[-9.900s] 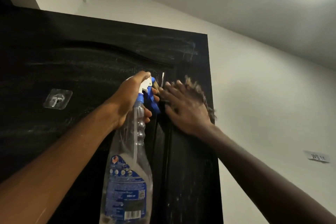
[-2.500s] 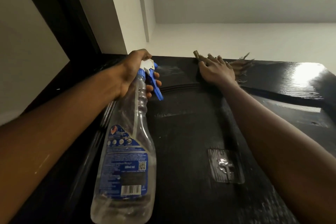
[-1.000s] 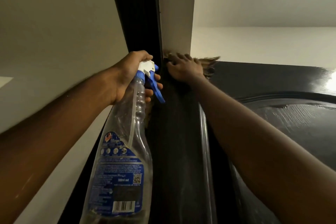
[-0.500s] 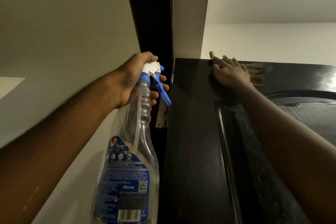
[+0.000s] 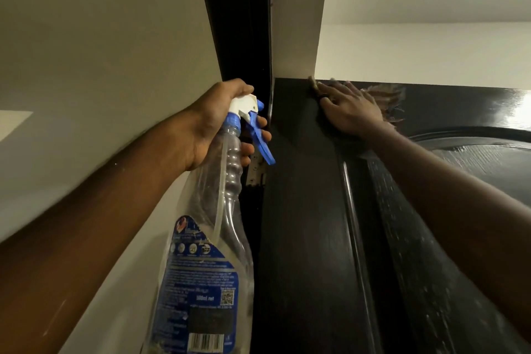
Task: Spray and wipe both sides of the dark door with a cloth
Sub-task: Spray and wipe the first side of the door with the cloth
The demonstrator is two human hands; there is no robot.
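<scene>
The left hand (image 5: 218, 121) is gripping a clear spray bottle (image 5: 212, 238) by its neck, with the fingers curling round behind the blue trigger (image 5: 260, 138) and the thumb lying over the white head. The bottle is looking almost empty, though its base is running off the lower edge of the view, so any liquid down there is hard to judge. Its long axis is slanting from the base up to the head, and the nozzle is facing the dark door (image 5: 304, 238) and the dark door frame (image 5: 238, 23). The door is filling the right half of the view, and a metal hinge (image 5: 257, 169) is showing just behind the trigger, between door and frame. Near the door's top corner the right hand (image 5: 350, 109) is pressing a frayed brownish cloth (image 5: 388, 100) flat against the panel, fingers straight and slightly spread. The cloth is poking out beyond the fingertips and the hand's right side. A pale wall (image 5: 100, 66) is showing behind the left forearm.
</scene>
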